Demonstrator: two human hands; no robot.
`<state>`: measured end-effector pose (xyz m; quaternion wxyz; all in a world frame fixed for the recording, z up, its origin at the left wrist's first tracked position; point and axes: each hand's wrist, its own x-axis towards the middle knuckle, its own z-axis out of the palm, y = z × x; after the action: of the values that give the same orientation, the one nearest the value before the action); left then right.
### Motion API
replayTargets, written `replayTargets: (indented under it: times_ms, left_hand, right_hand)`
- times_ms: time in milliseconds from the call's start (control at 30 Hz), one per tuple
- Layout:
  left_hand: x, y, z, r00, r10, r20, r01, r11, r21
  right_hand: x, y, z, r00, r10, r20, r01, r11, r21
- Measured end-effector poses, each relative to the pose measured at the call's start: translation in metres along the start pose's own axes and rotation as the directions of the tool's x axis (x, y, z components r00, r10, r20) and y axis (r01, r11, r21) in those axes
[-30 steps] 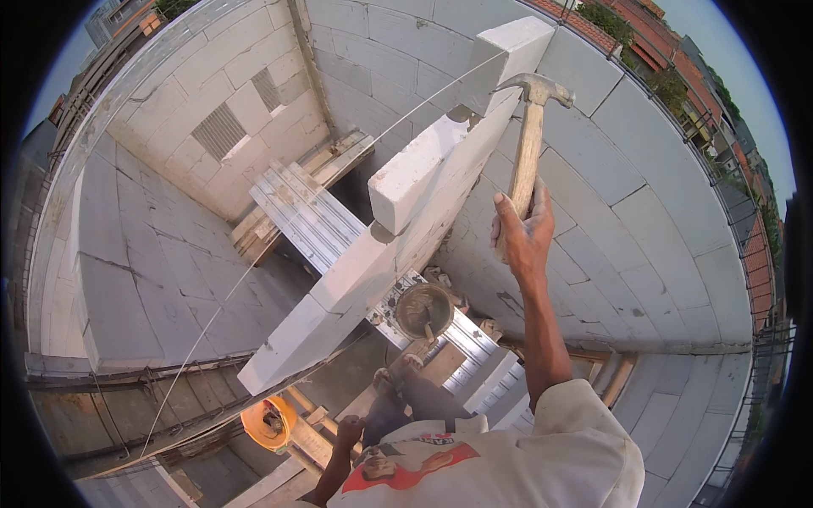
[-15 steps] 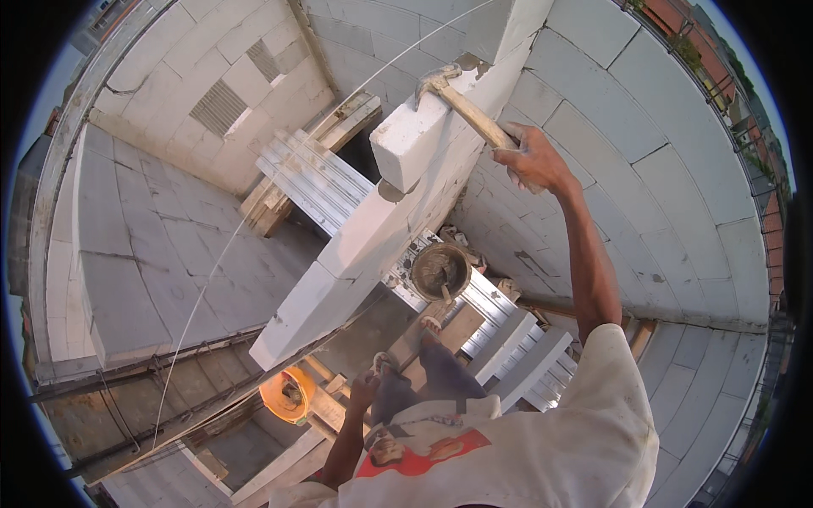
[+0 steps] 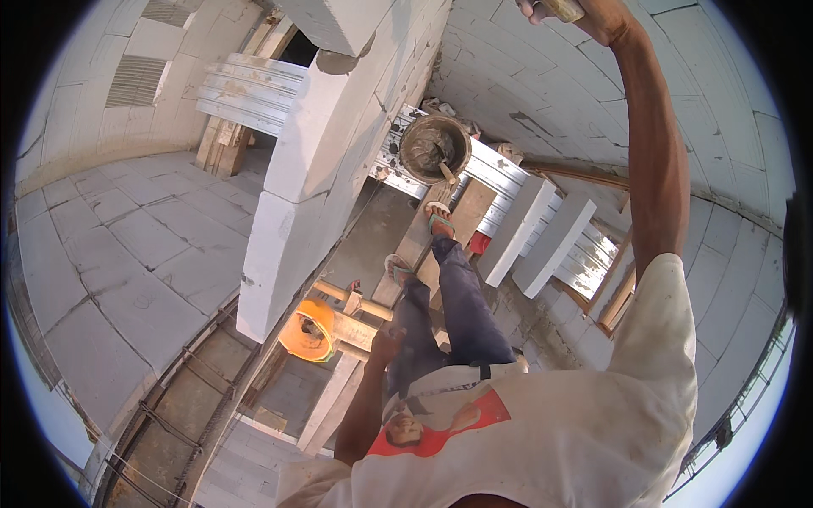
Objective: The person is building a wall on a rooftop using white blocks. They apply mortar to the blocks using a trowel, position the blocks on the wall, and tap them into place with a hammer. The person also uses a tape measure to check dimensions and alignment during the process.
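Grasping a wooden handle (image 3: pixel 565 8) at the view's upper edge, the right hand (image 3: pixel 594 17) was nearer the pale block (image 3: pixel 340 20), which lay leftward atop the wall (image 3: pixel 351 144), its long axis apparently along it; whether the left hand (image 3: pixel 388 344) was clenched could not be told.

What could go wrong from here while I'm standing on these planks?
Footing: your flip-flops are on narrow planks with open space alongside, so a misstep might cost you your balance.

Spill: the mortar bucket sits just beyond the right flip-flop, and a shuffle forward could knock it.

Drop: your right hand grips a wooden handle at the picture's top edge; if that grip slipped, it could fall.
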<state>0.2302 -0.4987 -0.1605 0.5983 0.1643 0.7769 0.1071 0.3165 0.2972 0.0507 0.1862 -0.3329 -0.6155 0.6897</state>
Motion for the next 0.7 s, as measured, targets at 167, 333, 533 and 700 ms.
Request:
replayTargets:
  times_ms: [167,333,533,700]
  left_hand:
    - [0.019,-0.017,0.035,0.994,-0.062,0.093,0.048,0.989,0.143]
    - [0.078,-0.022,0.078,0.991,-0.037,-0.126,0.068,0.966,0.248]
    - [0.263,-0.026,0.092,0.998,-0.047,-0.030,0.031,0.921,-0.389]
    - [0.419,0.054,0.098,0.989,-0.048,0.141,0.146,0.475,-0.868]
  right_hand:
    - [-0.022,0.053,-0.009,0.994,-0.028,0.102,0.032,0.999,-0.040]
    - [-0.059,0.263,0.106,0.954,0.196,-0.227,-0.250,0.938,-0.240]
    - [-0.078,0.571,0.191,0.849,0.496,-0.184,-0.367,0.302,-0.880]
    - [-0.044,0.683,0.220,0.854,0.458,-0.246,-0.281,0.010,-0.960]
